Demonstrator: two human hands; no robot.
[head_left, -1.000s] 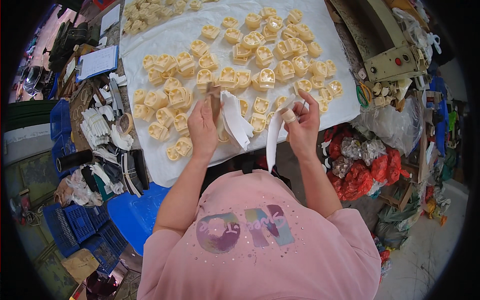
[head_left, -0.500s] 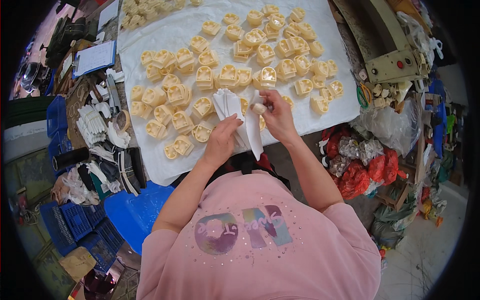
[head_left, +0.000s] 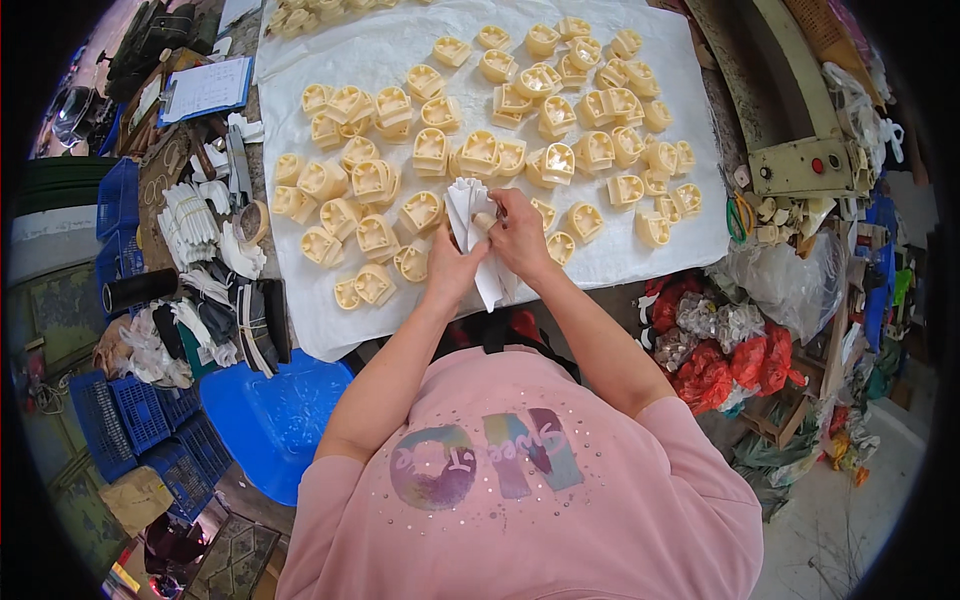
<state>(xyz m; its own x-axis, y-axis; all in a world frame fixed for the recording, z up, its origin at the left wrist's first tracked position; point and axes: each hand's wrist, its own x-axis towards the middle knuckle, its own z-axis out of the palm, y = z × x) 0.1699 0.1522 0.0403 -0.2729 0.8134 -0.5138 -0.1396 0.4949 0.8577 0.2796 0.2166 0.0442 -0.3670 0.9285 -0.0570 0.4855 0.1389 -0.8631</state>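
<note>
My left hand [head_left: 452, 268] and my right hand [head_left: 522, 236] are pressed together over the near part of the table. Between them they hold a bunch of white paper strips [head_left: 472, 215], fanned at the top and hanging down below the fingers. A small cream plastic part [head_left: 487, 220] sits at my right fingertips against the strips. Several cream plastic housings [head_left: 430, 150] lie spread over a white sheet [head_left: 390, 55] that covers the table in front of me.
Left of the sheet lie bundles of white strips [head_left: 190, 215], black tape rolls [head_left: 140, 290] and a clipboard [head_left: 205, 90]. Blue crates [head_left: 140, 420] and a blue stool [head_left: 270, 410] stand at lower left. A beige machine [head_left: 800, 165] and red and clear bags [head_left: 740, 350] crowd the right.
My hands, apart a second ago with a strip pulled out in the right, have come together. The strips are now bunched between both hands.
</note>
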